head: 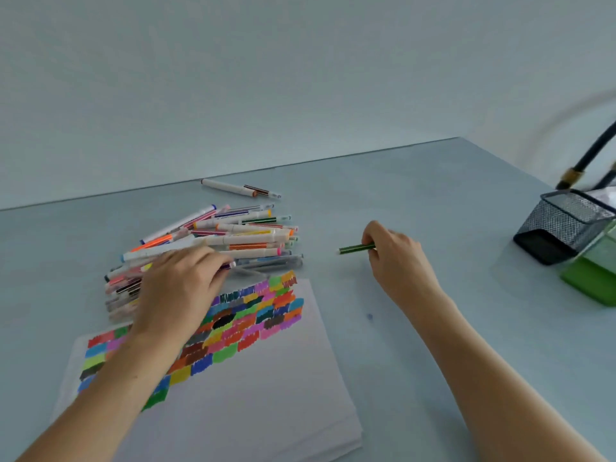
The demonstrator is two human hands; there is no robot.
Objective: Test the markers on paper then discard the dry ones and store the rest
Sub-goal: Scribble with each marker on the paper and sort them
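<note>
Over marker pile [213,241], left hand [180,288] fingers pinching purple marker [228,266], right hand [396,258] fingers gripping green marker [355,248]

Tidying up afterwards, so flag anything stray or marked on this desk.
A small blue ink spot sits on the bare table, right of the paper. Two markers lie apart from the marker pile, near the far edge. Nothing looks damaged.
</note>
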